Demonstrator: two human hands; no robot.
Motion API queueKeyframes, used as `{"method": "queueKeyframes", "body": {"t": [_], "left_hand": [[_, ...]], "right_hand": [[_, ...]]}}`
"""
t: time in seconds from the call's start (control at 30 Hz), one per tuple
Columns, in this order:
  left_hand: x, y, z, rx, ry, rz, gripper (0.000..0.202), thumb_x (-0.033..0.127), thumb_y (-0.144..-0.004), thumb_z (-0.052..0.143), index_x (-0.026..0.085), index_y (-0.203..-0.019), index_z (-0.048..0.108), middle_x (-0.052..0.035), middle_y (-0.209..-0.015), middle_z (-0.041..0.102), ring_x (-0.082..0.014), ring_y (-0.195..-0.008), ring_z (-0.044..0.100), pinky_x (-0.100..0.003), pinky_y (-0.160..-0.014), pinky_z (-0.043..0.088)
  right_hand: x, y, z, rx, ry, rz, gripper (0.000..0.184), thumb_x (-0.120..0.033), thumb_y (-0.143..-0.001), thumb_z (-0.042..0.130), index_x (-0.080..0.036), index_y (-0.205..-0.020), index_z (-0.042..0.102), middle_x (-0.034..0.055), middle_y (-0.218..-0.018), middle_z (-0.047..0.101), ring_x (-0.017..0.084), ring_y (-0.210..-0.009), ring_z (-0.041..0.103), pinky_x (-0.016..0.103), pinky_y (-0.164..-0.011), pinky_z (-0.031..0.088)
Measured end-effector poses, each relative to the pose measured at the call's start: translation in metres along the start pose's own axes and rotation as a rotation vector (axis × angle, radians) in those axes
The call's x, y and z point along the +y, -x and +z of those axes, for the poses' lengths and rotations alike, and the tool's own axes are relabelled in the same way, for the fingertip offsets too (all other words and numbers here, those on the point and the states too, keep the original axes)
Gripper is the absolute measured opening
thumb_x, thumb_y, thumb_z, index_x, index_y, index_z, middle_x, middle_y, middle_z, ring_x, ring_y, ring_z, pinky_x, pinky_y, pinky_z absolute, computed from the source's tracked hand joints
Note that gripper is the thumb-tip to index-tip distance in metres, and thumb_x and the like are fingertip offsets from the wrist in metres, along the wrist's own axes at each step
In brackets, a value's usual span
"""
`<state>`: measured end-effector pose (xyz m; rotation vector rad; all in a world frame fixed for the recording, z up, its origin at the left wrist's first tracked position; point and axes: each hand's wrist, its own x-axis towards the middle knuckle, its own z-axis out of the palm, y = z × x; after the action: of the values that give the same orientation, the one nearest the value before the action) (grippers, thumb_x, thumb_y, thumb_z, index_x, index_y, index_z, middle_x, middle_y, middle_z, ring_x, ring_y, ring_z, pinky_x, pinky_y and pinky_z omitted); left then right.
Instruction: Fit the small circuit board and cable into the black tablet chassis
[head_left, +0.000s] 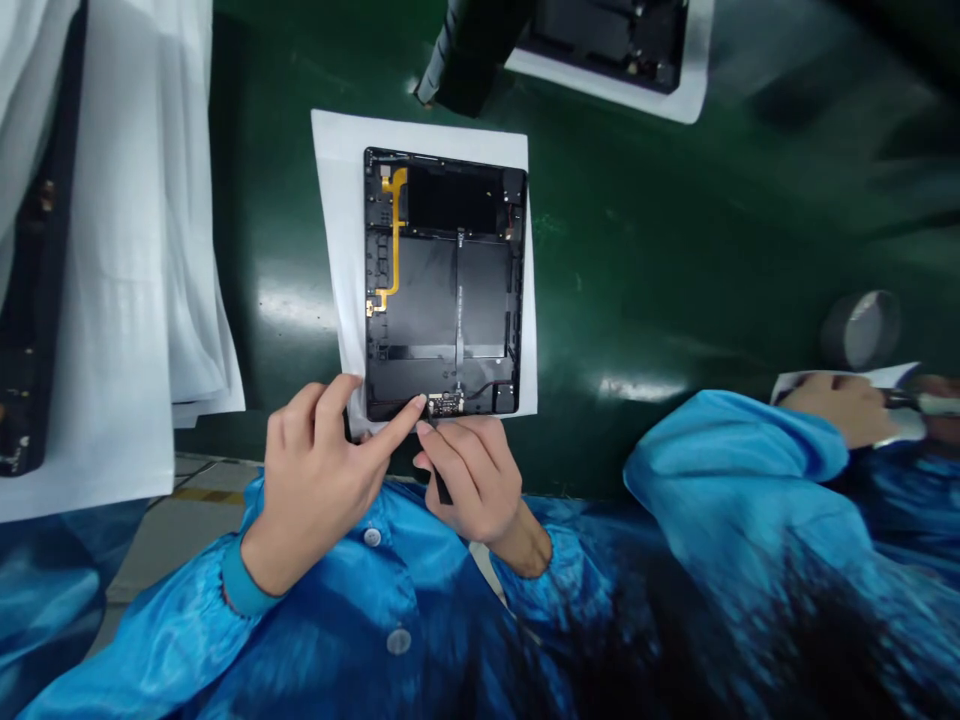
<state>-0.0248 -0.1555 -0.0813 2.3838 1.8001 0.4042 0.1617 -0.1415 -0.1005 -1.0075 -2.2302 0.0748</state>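
An opened tablet housing (424,290), black inside, lies on a white foam sheet (341,200). A yellow flex cable (396,240) runs down its left side, and a grey ribbon (460,310) runs down its middle to a small circuit board (446,404) at the near edge. My left hand (322,470) is at the near left corner, fingers apart. Its index fingertip touches down beside the board, while other fingertips are by the housing's left edge. Closed around a slim dark tool (441,488), my right hand (476,475) is just below the board. The tool's exact kind is unclear.
White foam sheets (127,250) are stacked at left, with a dark housing (30,300) among them. Beyond stand a dark post (480,60) and another housing (607,40) on foam. At right are a co-worker's blue sleeve (735,450) and a tape roll (862,328).
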Motion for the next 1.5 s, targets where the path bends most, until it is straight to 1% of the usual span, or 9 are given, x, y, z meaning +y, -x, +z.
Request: {"method": "queueKeyframes", "body": {"t": [0.13,0.33,0.53,0.83,0.93,1.13,1.33,1.43,1.5], "left_hand": [[-0.001,0.000,0.000,0.014,-0.020,0.024,0.044,0.025,-0.110,0.038,0.049,-0.146,0.048,0.0000,-0.140,0.056,-0.0325,-0.130,0.051,-0.051,-0.079,0.051],[-0.011,0.001,0.003,0.024,0.063,0.060,0.044,0.027,-0.107,0.036,0.043,-0.143,0.055,-0.0027,-0.140,0.054,-0.0339,-0.125,0.054,-0.054,-0.079,0.052],[-0.011,0.002,0.005,0.012,0.098,0.034,0.042,0.030,-0.109,0.035,0.045,-0.143,0.054,0.0015,-0.145,0.049,-0.0317,-0.128,0.052,-0.054,-0.080,0.049],[-0.007,-0.002,0.001,-0.024,0.045,0.041,0.039,0.032,-0.110,0.037,0.047,-0.143,0.053,0.0039,-0.143,0.050,-0.0304,-0.131,0.049,-0.053,-0.080,0.049],[-0.006,-0.004,0.000,-0.014,0.041,0.057,0.040,0.031,-0.110,0.038,0.047,-0.143,0.053,0.0035,-0.144,0.049,-0.0316,-0.132,0.048,-0.053,-0.079,0.048],[-0.006,-0.006,0.001,-0.013,0.079,0.031,0.041,0.029,-0.109,0.036,0.046,-0.139,0.059,0.0060,-0.146,0.052,-0.0383,-0.135,0.047,-0.053,-0.076,0.045],[-0.012,-0.003,0.003,0.006,0.139,0.028,0.038,0.030,-0.108,0.039,0.042,-0.138,0.060,0.0045,-0.143,0.052,-0.0261,-0.116,0.059,-0.049,-0.075,0.044],[-0.014,-0.003,0.003,0.010,0.120,0.041,0.038,0.033,-0.109,0.038,0.043,-0.134,0.064,0.0035,-0.140,0.054,-0.0260,-0.112,0.060,-0.049,-0.075,0.042],[-0.014,-0.003,0.003,0.015,0.070,0.050,0.038,0.032,-0.107,0.040,0.045,-0.133,0.065,0.0002,-0.136,0.056,-0.0260,-0.111,0.060,-0.047,-0.075,0.042]], "right_hand": [[0.000,-0.001,-0.001,-0.002,0.015,-0.001,0.020,-0.014,-0.094,0.062,-0.012,-0.113,0.068,0.0126,-0.088,0.073,0.026,-0.079,0.070,0.040,-0.064,0.062],[-0.002,-0.008,-0.004,0.116,-0.022,0.062,0.027,-0.010,-0.094,0.059,-0.013,-0.120,0.066,0.0109,-0.085,0.072,0.024,-0.076,0.068,0.038,-0.060,0.063],[-0.001,-0.004,-0.003,0.083,-0.031,0.050,0.029,-0.008,-0.093,0.062,-0.008,-0.121,0.067,0.0137,-0.089,0.073,0.026,-0.081,0.070,0.040,-0.066,0.064],[0.002,-0.002,0.000,0.064,-0.073,0.067,0.028,-0.003,-0.088,0.067,-0.004,-0.117,0.067,0.0163,-0.090,0.074,0.026,-0.085,0.067,0.042,-0.068,0.064],[0.001,-0.005,0.000,0.089,-0.090,0.111,0.030,0.000,-0.087,0.066,-0.006,-0.116,0.067,0.0149,-0.089,0.074,0.026,-0.083,0.068,0.040,-0.067,0.064],[0.000,-0.007,-0.004,0.112,-0.205,0.263,0.033,-0.002,-0.089,0.062,-0.019,-0.116,0.069,0.0086,-0.090,0.075,0.024,-0.079,0.071,0.039,-0.066,0.064],[0.002,-0.005,-0.006,0.117,-0.230,0.301,0.034,-0.006,-0.092,0.060,-0.024,-0.119,0.068,0.0070,-0.093,0.077,0.023,-0.078,0.071,0.039,-0.065,0.064],[0.002,-0.005,-0.005,0.111,-0.200,0.247,0.033,-0.003,-0.090,0.061,-0.020,-0.119,0.068,0.0084,-0.089,0.076,0.024,-0.079,0.070,0.040,-0.063,0.063],[0.002,-0.006,-0.004,0.101,-0.188,0.227,0.034,-0.003,-0.090,0.061,-0.019,-0.119,0.068,0.0085,-0.089,0.075,0.024,-0.079,0.070,0.040,-0.062,0.064]]}}
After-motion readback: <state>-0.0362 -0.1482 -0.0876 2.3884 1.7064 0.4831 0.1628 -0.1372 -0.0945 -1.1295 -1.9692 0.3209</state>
